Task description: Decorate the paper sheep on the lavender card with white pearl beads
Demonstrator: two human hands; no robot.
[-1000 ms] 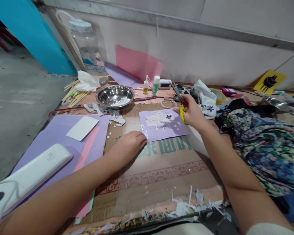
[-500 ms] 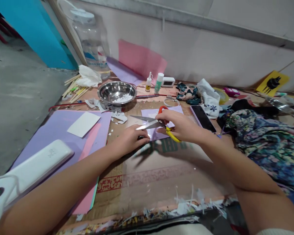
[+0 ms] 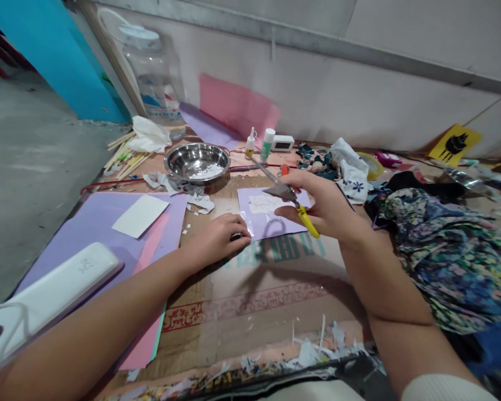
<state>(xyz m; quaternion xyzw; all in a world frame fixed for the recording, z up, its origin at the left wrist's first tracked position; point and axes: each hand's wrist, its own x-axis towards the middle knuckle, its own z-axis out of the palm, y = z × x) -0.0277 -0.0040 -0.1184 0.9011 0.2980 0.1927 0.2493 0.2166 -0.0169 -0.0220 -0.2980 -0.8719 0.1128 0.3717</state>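
My right hand holds scissors with an orange and a yellow handle. The blades are parted and point up and to the left above a small purple paper. White cut paper pieces lie on that sheet. At its left edge rests my left hand, fingers curled together; something small and dark shows by the fingertips, too hidden to name. Both hands are over a cardboard sheet with red and green print.
A steel bowl with white bits stands behind the hands, near a glue stick and a small bottle. On the left are coloured sheets and a white device. Floral fabric lies at the right.
My right hand has lifted and turned the scissors, so the blades point upward rather than left toward my left hand. The white pieces on the purple paper show more. My left hand stays put.
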